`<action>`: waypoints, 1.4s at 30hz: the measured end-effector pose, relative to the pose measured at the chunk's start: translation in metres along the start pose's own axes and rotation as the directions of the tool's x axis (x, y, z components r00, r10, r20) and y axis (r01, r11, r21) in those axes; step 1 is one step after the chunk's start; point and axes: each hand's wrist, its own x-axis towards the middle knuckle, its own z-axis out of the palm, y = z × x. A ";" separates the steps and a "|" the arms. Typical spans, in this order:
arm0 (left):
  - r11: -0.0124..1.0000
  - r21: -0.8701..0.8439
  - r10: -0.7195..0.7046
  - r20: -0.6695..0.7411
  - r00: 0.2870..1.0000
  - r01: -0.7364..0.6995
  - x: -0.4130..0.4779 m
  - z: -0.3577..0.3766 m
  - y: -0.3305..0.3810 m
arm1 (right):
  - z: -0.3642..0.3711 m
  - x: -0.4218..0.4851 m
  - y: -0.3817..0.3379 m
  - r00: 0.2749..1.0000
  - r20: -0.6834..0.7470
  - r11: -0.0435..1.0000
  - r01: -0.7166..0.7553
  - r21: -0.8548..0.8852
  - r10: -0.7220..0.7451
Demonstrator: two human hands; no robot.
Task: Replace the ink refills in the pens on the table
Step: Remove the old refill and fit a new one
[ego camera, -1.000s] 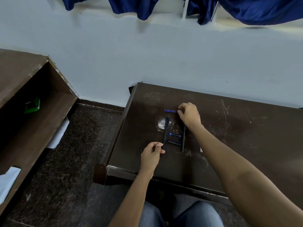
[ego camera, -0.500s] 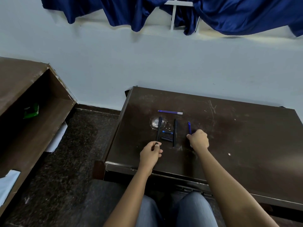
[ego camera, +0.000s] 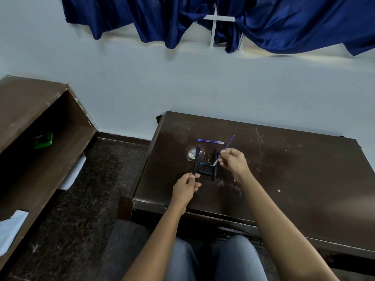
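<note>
On the dark brown table [ego camera: 294,179] my left hand [ego camera: 185,187] pinches the near end of a black pen barrel [ego camera: 196,160] that points away from me. My right hand [ego camera: 233,161] pinches a thin blue ink refill [ego camera: 229,141], lifted off the table and slanting up to the right. A second black pen [ego camera: 215,167] lies between my hands. Small parts, one blue [ego camera: 205,164] and one black [ego camera: 205,171], lie between the two pens. Another blue refill [ego camera: 210,141] lies crosswise farther back.
A pale round stain [ego camera: 192,154] marks the table under the left pen. An open brown shelf unit [ego camera: 40,159] stands at left with a green object [ego camera: 43,138] inside. Dark stone floor [ego camera: 85,199] lies between them; blue curtains [ego camera: 284,21] hang on the wall behind.
My right hand came back from the far refill, took a blue refill from the table right of the pens and raised it. My left hand stayed on the left pen.
</note>
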 end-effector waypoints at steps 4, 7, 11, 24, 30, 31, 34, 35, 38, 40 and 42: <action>0.999 0.001 0.043 -0.018 0.999 -0.043 0.001 -0.001 0.002 | 0.022 -0.023 -0.008 0.981 0.165 0.994 0.093 0.052 -0.100; 0.998 0.007 0.067 -0.022 0.997 -0.067 0.002 -0.002 0.002 | 0.032 -0.028 -0.003 0.971 0.210 0.993 0.114 0.034 -0.118; 0.997 0.013 0.078 -0.023 0.997 -0.078 0.007 -0.004 0.000 | 0.037 -0.031 -0.001 0.963 0.233 0.990 0.140 0.006 -0.138; 0.999 0.029 -0.042 -0.001 0.999 0.042 0.014 -0.006 -0.007 | 0.039 -0.030 0.009 0.936 0.314 0.970 0.209 -0.125 -0.161; 1.000 0.006 -0.013 -0.003 1.000 0.013 0.020 -0.007 -0.008 | 0.038 -0.026 0.019 0.872 0.467 0.912 0.300 -0.279 -0.144; 1.000 0.000 0.002 -0.009 1.000 -0.002 0.021 -0.007 -0.007 | 0.037 -0.022 0.020 0.877 0.455 0.883 0.328 -0.336 -0.153; 0.999 -0.021 0.035 -0.026 0.999 -0.035 0.022 -0.010 -0.007 | 0.035 -0.005 0.022 0.918 0.319 0.725 0.383 -0.572 -0.234; 0.999 -0.030 0.039 -0.028 0.999 -0.040 0.022 -0.011 -0.007 | 0.034 0.003 0.023 0.927 0.276 0.661 0.375 -0.650 -0.254; 0.998 -0.046 0.044 -0.035 0.998 -0.045 0.020 -0.014 -0.009 | 0.035 0.025 0.023 0.952 0.236 0.466 0.302 -0.832 -0.195; 0.998 -0.050 0.046 -0.039 0.998 -0.048 0.020 -0.015 -0.010 | 0.038 0.034 0.020 0.965 0.229 0.368 0.261 -0.892 -0.128; 0.997 -0.056 0.050 -0.042 0.998 -0.052 0.019 -0.016 -0.011 | 0.041 0.039 0.016 0.967 0.241 0.297 0.255 -0.920 -0.083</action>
